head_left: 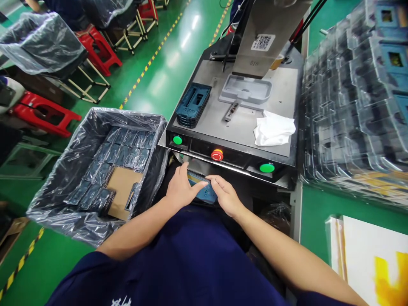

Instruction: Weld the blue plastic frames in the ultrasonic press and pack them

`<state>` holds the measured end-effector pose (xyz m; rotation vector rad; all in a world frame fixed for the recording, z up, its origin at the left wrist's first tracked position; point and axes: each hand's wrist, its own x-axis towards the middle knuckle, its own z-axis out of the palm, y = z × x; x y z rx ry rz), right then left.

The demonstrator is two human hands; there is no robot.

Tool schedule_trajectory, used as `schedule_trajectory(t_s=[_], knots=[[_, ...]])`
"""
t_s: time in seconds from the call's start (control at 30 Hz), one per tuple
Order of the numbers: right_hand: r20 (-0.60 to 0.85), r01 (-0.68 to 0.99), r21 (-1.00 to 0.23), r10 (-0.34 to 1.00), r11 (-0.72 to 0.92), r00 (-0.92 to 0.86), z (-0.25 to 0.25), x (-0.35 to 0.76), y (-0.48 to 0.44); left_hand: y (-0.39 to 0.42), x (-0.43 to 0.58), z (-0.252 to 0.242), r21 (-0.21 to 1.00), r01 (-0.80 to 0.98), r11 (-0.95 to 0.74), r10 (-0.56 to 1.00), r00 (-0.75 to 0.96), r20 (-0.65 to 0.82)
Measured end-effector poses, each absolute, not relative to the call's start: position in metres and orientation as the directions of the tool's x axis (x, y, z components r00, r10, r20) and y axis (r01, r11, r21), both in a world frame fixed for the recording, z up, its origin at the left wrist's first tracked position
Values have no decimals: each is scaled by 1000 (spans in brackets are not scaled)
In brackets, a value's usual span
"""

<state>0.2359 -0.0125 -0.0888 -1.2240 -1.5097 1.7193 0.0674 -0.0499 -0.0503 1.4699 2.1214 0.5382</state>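
Low in front of the machine, a blue plastic panel (208, 194) is held between my two hands. My left hand (181, 187) grips its left side, with the thumb lying along the top edge. At the upper right corner, the thumb and fingers of my right hand (225, 196) pinch the panel. Part of the panel is covered by my fingers. On the machine plate above, a stack of similar dark blue panels (194, 104) sits at the left. A pale grey fixture (247, 90) lies beneath the metal guard (258, 38).
Green buttons (267, 168) and a red emergency stop (217, 155) line the machine front. A white cloth (274, 129) rests on the plate. At left stands a plastic-lined bin (54, 187) with wrapped parts and cardboard. Clear trays (347, 102) are stacked at right.
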Motion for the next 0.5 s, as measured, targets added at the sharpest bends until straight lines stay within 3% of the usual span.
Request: schedule_trajectory(t_s=[0.13,0.3,0.4,0.5], knots=[[-383,82,-918,811,-389,-441,-87,237,-9,-47,55,-50,645,683,343,938,-285,-197],[-431,48,-886,780,-462,-453,-82,235,-5,-44,44,-50,753,502,426,900,-317,-299],[-430,70,-890,776,-451,-461,-79,236,-3,-42,43,-51,793,392,465,875,-336,-347],[-368,161,-929,796,-332,-481,-76,240,-1,-41,40,-51,819,302,489,856,-348,-383]])
